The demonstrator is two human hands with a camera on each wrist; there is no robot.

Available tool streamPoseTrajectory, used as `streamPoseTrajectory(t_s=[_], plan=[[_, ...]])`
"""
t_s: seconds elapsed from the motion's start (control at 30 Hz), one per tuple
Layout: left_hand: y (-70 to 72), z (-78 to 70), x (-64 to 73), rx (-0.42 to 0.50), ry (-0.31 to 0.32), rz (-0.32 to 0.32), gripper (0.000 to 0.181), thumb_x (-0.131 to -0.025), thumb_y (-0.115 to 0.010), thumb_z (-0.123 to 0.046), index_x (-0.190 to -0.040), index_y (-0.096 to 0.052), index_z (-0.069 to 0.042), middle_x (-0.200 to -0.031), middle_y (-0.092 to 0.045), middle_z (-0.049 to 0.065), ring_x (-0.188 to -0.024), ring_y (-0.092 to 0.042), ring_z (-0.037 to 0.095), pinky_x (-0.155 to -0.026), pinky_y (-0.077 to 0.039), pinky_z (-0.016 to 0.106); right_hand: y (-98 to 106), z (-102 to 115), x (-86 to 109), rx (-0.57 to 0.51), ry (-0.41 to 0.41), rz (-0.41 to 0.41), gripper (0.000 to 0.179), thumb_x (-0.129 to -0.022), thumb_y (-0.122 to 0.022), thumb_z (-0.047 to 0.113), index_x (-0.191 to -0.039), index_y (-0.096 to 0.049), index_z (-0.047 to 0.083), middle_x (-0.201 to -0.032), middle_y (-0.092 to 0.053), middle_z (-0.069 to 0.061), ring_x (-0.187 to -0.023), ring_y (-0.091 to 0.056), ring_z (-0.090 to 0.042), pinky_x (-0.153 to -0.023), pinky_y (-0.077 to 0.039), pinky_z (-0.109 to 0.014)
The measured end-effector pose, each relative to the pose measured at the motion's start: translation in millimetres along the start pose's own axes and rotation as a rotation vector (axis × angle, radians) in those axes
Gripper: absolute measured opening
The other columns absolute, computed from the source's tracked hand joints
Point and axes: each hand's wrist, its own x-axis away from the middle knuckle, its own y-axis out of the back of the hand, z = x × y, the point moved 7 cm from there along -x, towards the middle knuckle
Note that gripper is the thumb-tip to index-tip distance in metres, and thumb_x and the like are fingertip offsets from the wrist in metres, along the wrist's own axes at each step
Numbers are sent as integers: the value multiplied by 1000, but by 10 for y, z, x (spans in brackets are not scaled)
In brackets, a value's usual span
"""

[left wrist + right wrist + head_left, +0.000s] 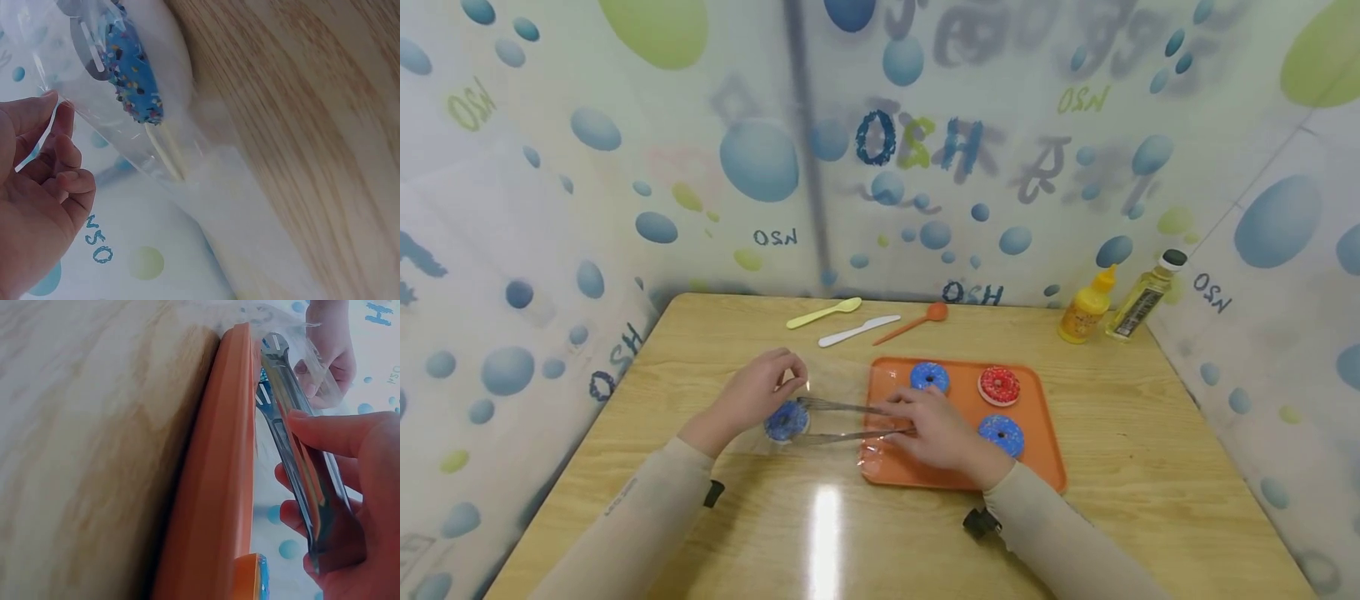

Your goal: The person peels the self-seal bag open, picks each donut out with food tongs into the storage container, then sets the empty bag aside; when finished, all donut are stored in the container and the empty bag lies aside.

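Observation:
My left hand (760, 387) pinches the edge of a clear plastic bag (134, 147) between thumb and fingers. Inside the bag lies a doughnut (787, 422) with blue icing and coloured sprinkles, which the left wrist view shows edge-on. Metal tongs (300, 431) are in my right hand (931, 425), thumb on one arm and fingers curled round the other. Their spread arms reach into the bag's mouth, and one slotted tip shows beside the doughnut in the left wrist view. Whether both tips touch the doughnut cannot be told. My right hand is above the left part of an orange tray (955, 477).
On the tray are two more blue doughnuts (929, 377) and a red one (999, 386). Behind lie a yellow spoon (823, 312), a white knife (859, 330) and an orange spoon (912, 323). A yellow squeeze bottle (1086, 308) and an oil bottle (1144, 300) stand at back right.

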Motion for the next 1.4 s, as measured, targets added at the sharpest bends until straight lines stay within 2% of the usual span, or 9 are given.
streamPoseTrajectory(t_s=[0.2, 0.3, 0.5, 0.6, 0.67, 0.73, 0.93, 1.23, 1.4], plan=[[15, 8, 4, 3, -4, 1, 7, -103, -66, -20, -102, -69, -13, -97, -63, -3, -75, -48, 11, -68, -44, 30, 53, -56, 62, -15, -49, -14, 47, -94, -78, 32, -139, -66, 31, -125, -65, 7, -109, -62, -12, -93, -41, -39], [21, 15, 6, 0, 2, 2, 7, -103, -65, -19, -102, -69, -13, -97, -63, -2, -75, -49, 11, -68, -45, 30, 96, -102, 137, -8, -85, -28, 45, -93, -79, 33, -136, -68, 28, -125, -65, 7, -109, -61, -13, -93, -43, -38], [24, 59, 14, -4, 21, -1, 5, -103, -66, -18, -99, -69, -16, -97, -65, -1, -77, -51, 12, -70, -46, 31, 229, -177, 359, -1, -139, -61, 47, -91, -81, 33, -136, -69, 26, -127, -65, 4, -107, -57, -16, -87, -43, -35], [27, 86, 15, -8, 34, 0, 5, -103, -66, -17, -99, -69, -15, -98, -65, -1, -78, -52, 13, -70, -47, 32, 300, -214, 457, 34, -135, -98, 49, -89, -83, 33, -136, -69, 28, -122, -66, 7, -103, -58, -13, -88, -42, -38], [26, 104, 18, -10, 42, 2, 5, -102, -66, -18, -99, -69, -15, -98, -65, -1, -78, -52, 13, -70, -47, 32, 351, -228, 519, 50, -120, -121, 49, -88, -84, 32, -135, -70, 27, -120, -66, 8, -104, -61, -11, -93, -42, -45], [28, 120, 23, -16, 45, 2, 5, -102, -67, -18, -99, -69, -15, -98, -65, -1, -78, -52, 13, -70, -47, 32, 400, -244, 587, 56, -113, -138, 50, -88, -84, 31, -135, -70, 28, -119, -66, 9, -103, -61, -10, -92, -41, -45], [51, 170, 63, -12, 56, 3, 5, -102, -67, -18, -99, -69, -15, -97, -64, -1, -78, -52, 14, -70, -47, 32, 518, -313, 774, 46, -115, -149, 49, -88, -84, 30, -134, -70, 28, -120, -67, 8, -100, -60, -11, -84, -35, -35], [56, 277, 141, -33, 63, 6, 8, -103, -66, -21, -101, -69, -15, -95, -63, -2, -76, -50, 14, -69, -45, 31, 664, -424, 1049, 86, -96, -198, 48, -86, -85, 27, -132, -71, 22, -121, -68, 3, -105, -64, -16, -89, -42, -42], [69, 297, 174, -32, 81, -2, 8, -103, -66, -21, -100, -69, -14, -96, -63, -1, -77, -50, 15, -70, -45, 32, 760, -477, 1241, 118, -109, -213, 52, -85, -86, 26, -134, -71, 24, -118, -68, 5, -99, -63, -12, -83, -42, -37]])
